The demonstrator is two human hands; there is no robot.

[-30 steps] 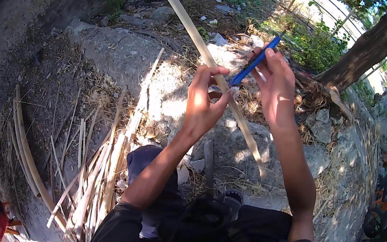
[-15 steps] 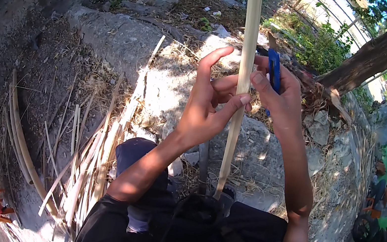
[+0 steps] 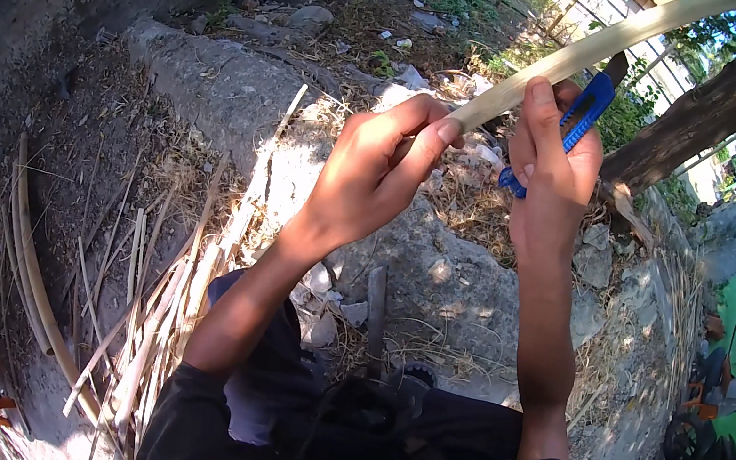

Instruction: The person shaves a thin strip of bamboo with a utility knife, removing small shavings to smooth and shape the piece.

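Note:
A pale, flat strip (image 3: 630, 39), perhaps of bamboo or cane, slants from my left hand up to the far right. My left hand (image 3: 368, 163) is closed around its lower end, thumb pressed on top. My right hand (image 3: 556, 168) holds a blue utility knife (image 3: 595, 104) across the palm, its dark blade pointing up and away. The right thumb rests against the strip, just beyond the left hand. The knife's lower end shows below the palm; the right fingers behind the strip are partly hidden.
Many loose strips (image 3: 153, 331) lie heaped on the ground at left. Ahead is a rough stone block (image 3: 229, 76), with a leaning tree trunk (image 3: 704, 114) at far right. A narrow bar (image 3: 375, 317) stands near my feet. Another person (image 3: 735, 388) sits by the green wall.
The strip has swung from upright to slanting far right, and its lower end is now in my left hand. My right hand, with the knife, has moved slightly up and right.

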